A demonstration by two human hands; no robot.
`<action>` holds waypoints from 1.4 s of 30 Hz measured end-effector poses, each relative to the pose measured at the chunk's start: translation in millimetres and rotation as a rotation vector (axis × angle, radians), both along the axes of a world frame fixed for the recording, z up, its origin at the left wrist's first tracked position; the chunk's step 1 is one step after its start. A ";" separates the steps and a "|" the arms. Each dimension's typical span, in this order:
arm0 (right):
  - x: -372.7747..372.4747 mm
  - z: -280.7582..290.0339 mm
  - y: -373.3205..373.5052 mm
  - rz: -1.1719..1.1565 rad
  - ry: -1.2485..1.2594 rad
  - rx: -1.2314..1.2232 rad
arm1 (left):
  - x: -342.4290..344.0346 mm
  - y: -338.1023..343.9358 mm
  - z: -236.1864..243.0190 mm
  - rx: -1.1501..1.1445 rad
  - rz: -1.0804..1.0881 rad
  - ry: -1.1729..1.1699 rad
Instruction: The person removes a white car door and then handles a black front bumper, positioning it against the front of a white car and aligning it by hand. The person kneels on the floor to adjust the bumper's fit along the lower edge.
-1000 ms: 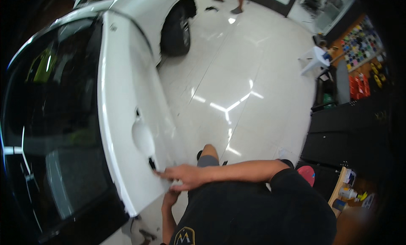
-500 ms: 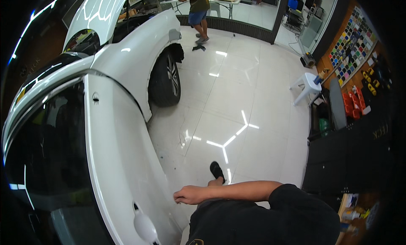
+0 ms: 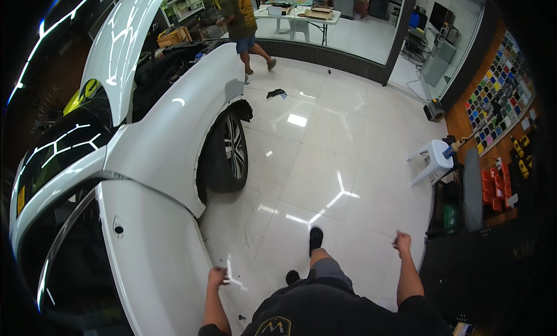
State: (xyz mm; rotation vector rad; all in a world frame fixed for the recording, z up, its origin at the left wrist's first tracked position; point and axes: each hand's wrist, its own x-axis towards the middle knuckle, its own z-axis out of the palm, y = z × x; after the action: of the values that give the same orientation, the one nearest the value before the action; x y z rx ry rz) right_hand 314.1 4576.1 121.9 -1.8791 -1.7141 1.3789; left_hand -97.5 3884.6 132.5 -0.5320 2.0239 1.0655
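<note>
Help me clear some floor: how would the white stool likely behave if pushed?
Probably light for its size, since the white stool looks like moulded plastic. It would likely slide readily, as the tiled floor looks smooth and glossy. Its spread-legged stance should resist tipping somewhat.

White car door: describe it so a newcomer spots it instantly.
Find the white car filling the left side. Below its front wheel in the picture, the door runs to the lower edge, beside the left hand. Unlike the fender, it has a small dark hole near its upper-left corner.
</note>
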 end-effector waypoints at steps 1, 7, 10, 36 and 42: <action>23.0 -1.6 20.7 -0.047 -0.008 0.016 | -37.8 22.2 5.9 -0.019 -0.028 0.070; 65.9 -77.3 50.4 -0.104 -0.548 -0.476 | -165.1 164.8 4.0 -0.133 -0.127 0.276; -52.2 -56.8 46.3 0.033 -0.340 -0.697 | -182.7 217.5 17.9 -0.306 -0.396 0.211; -784.2 8.6 486.1 0.392 -0.155 -0.447 | -771.4 637.4 211.5 0.216 0.209 0.621; -836.8 -35.8 531.8 0.950 -0.450 -0.385 | -822.3 708.1 155.7 -0.023 0.011 0.485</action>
State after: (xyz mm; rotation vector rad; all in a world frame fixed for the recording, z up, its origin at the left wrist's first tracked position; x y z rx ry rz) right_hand -522.7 5107.9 86.1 -1.6681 -3.0038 1.7581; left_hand -919.8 4592.7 288.3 -0.3144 2.4532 1.2705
